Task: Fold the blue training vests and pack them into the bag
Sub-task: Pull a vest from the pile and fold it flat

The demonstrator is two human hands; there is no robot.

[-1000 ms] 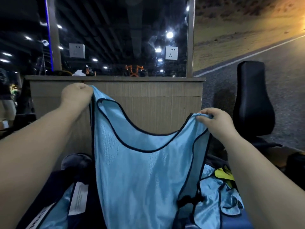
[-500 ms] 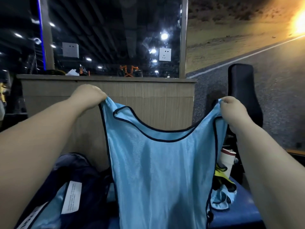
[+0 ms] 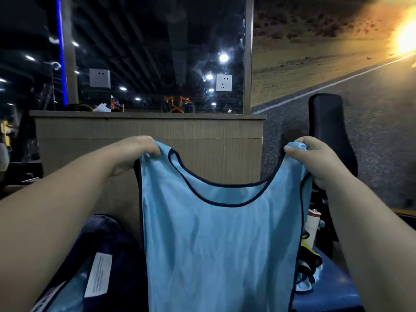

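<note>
You held the blue vest [image 3: 220, 244] up in front of you by its two shoulder straps. It was spread flat and hung straight down, with the dark-trimmed neckline at its twelve o'clock end. Your left hand [image 3: 137, 152] gripped the strap at about ten o'clock of the vest, fingers curled over the fabric. Your right hand [image 3: 315, 158] gripped the other strap at about two o'clock, thumb on the near side and cloth bunched inside the fist. Both arms were stretched forward, the hands roughly level and well apart.

The lower hem ran out of the bottom of the view, so it could not be told whether it touched anything below.

At about eight o'clock of the vest sat the dark navy bag [image 3: 117, 239]. A white label [image 3: 99, 275] showed on it, with a patch of light blue cloth [image 3: 69, 287] just beside the label at seven o'clock.

At four o'clock of the vest, on a blue surface [image 3: 326, 289], lay a small heap of blue fabric [image 3: 304, 282]. A yellow and black item [image 3: 311, 251] lay just above it, too hidden to identify. A white bottle [image 3: 311, 224] stood at three o'clock, between the vest's edge and your right forearm.

A black chair back [image 3: 331, 140] rose behind your right hand at about one o'clock. A wooden counter [image 3: 157, 136] stood straight ahead at twelve o'clock, and two white wall sockets [image 3: 224, 82] were mounted above it.
</note>
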